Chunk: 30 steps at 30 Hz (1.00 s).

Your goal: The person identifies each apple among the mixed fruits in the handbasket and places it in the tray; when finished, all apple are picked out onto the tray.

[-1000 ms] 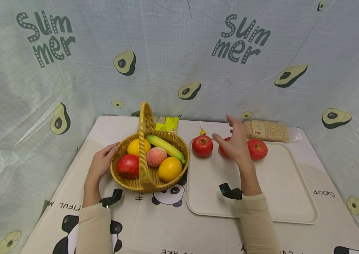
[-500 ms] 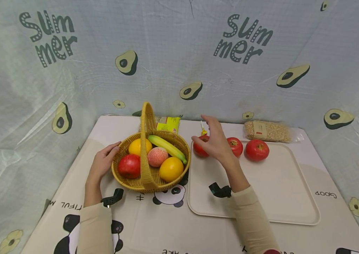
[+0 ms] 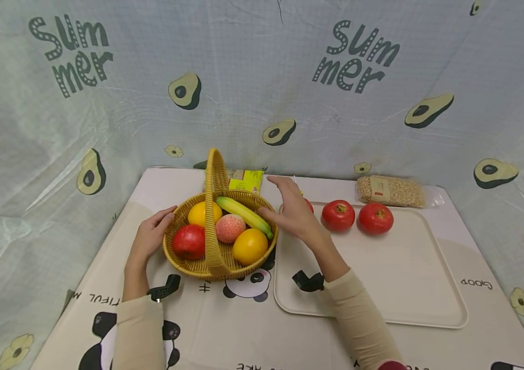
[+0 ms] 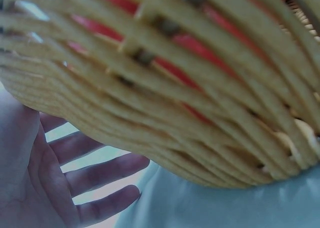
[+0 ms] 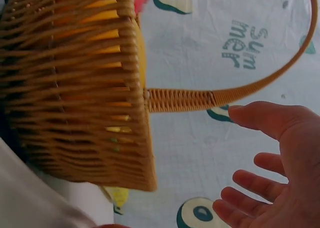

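A woven yellow basket (image 3: 197,267) with a tall handle (image 3: 212,226) holds a banana (image 3: 245,216), a peach (image 3: 230,228), a red apple-like fruit (image 3: 189,242) and two orange-yellow fruits (image 3: 250,246). My left hand (image 3: 148,236) rests at the basket's left rim, its fingers extended beneath the weave in the left wrist view. At the right rim hovers my right hand (image 3: 291,210), thumb and fingers spread, holding nothing. The right wrist view has this hand (image 5: 285,163) apart from the basket wall (image 5: 80,88). Behind it, one red fruit (image 3: 309,205) is mostly hidden.
A beige tray (image 3: 363,288) lies to the right, with two more round red fruits (image 3: 338,216) at its far edge. Behind it is a bag of kernels (image 3: 391,191). A yellow packet (image 3: 245,181) lies behind the basket, and a patterned cloth wall (image 3: 243,103) closes the back.
My right hand has moved left from above the red fruits on the tray to the basket's right rim. My left hand has stayed at the basket.
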### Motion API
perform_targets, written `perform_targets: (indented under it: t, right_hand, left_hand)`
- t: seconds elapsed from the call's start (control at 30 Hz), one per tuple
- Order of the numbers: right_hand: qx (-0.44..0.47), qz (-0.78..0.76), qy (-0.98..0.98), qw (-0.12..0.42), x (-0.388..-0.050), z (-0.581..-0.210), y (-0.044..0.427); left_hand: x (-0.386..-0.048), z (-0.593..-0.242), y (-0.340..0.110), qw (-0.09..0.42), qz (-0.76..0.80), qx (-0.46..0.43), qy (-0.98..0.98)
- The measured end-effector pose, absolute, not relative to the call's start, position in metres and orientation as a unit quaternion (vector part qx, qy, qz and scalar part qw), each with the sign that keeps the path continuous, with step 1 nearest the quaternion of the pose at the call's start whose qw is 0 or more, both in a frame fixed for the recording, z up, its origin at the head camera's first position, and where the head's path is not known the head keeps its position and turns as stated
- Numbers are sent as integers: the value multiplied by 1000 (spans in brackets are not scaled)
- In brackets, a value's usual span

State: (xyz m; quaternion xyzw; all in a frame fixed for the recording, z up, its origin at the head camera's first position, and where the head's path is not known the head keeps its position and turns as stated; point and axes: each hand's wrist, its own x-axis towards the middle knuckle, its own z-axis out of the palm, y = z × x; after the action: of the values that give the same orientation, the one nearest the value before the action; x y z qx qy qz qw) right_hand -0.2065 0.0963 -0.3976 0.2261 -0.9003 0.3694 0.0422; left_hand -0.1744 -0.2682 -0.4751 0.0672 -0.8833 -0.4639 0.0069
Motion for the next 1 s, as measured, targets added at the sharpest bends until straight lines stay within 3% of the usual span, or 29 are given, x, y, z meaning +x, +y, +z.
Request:
perform_targets:
  t: [1.0]
  right_hand:
    - [344, 300, -889, -36, -182, -407, 8]
  left_hand:
    - [-173, -473, -267, 4, -464, 67, -883]
